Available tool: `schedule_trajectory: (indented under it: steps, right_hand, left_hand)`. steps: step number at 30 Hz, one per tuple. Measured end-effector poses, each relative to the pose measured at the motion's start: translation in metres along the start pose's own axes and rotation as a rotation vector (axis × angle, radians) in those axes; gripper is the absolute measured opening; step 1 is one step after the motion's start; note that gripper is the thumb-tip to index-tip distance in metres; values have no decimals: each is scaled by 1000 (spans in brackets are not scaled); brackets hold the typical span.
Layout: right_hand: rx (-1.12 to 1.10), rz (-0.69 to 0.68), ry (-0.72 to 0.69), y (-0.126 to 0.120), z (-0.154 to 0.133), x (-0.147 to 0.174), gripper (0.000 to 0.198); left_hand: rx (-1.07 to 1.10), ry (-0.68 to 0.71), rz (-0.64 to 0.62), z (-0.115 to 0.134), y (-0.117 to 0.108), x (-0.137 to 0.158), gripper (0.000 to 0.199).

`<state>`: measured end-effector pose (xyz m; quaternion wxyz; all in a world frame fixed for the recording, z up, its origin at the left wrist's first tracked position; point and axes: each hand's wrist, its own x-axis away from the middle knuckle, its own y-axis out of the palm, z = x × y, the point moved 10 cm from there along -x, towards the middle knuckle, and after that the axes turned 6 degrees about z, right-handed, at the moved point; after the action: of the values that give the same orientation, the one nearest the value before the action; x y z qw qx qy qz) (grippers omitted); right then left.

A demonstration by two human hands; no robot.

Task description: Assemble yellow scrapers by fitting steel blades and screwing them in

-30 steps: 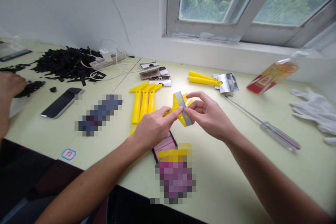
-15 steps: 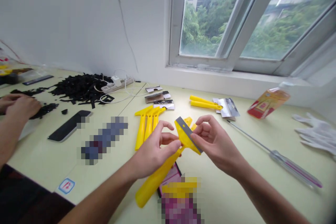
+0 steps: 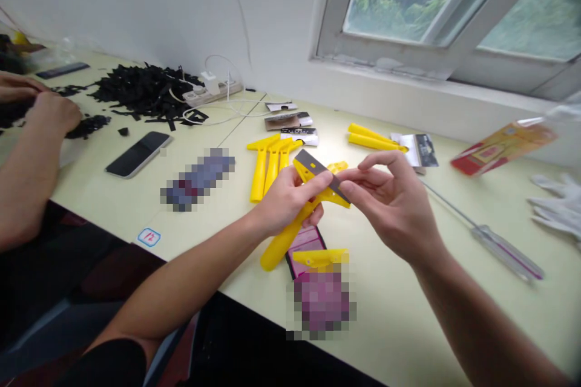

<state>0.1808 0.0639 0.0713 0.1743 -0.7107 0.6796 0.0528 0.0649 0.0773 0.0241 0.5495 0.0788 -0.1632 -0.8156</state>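
My left hand [image 3: 288, 196] is closed around the head end of a yellow scraper [image 3: 282, 248], its handle slanting down to the left. A flat grey metal blade [image 3: 308, 162] lies across the scraper's head, and my left thumb presses on it. With thumb and fingers, my right hand [image 3: 399, 211] pinches the blade's right end. Below the scraper, a separate yellow head piece [image 3: 318, 258] rests over a phone with a pink screen [image 3: 305, 242]. Small yellow parts [image 3: 338, 167] show just behind the blade, partly hidden by my hands.
Yellow scraper handles [image 3: 258, 175] lie left of centre, more [image 3: 374, 138] at the back. Around them are blade packets [image 3: 288, 122], a screwdriver [image 3: 503, 248], a tilted bottle [image 3: 503, 142], white gloves [image 3: 558, 202], a dark phone [image 3: 138, 154] and black scraps [image 3: 145, 94]. A co-worker's hand [image 3: 57, 112] is far left.
My left thumb has moved from the scraper's neck up onto the blade. The view has tipped downward, so the table sits higher and its front edge shows.
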Motion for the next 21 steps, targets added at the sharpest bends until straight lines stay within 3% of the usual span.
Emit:
schedule_trajectory:
  steps: [3,5,8,12,21]
  right_hand:
    - [240,-11,-56,-11,14,20,31]
    - [465,-182,-16,-3,43,43,35]
    - [613,-381,33,6,79,76,41]
    - [614,-443,54,11,89,90,45]
    - [485,-543,159,11,95,87,28]
  left_hand:
    - [77,43,161,9,-26,-5,31]
    - [135,32,224,11,-38,-8,30]
    - [195,11,243,9,-44,-11,33]
    - [213,-15,231,2,-42,-13,36]
    - [289,-29,225,-6,-42,-15,44]
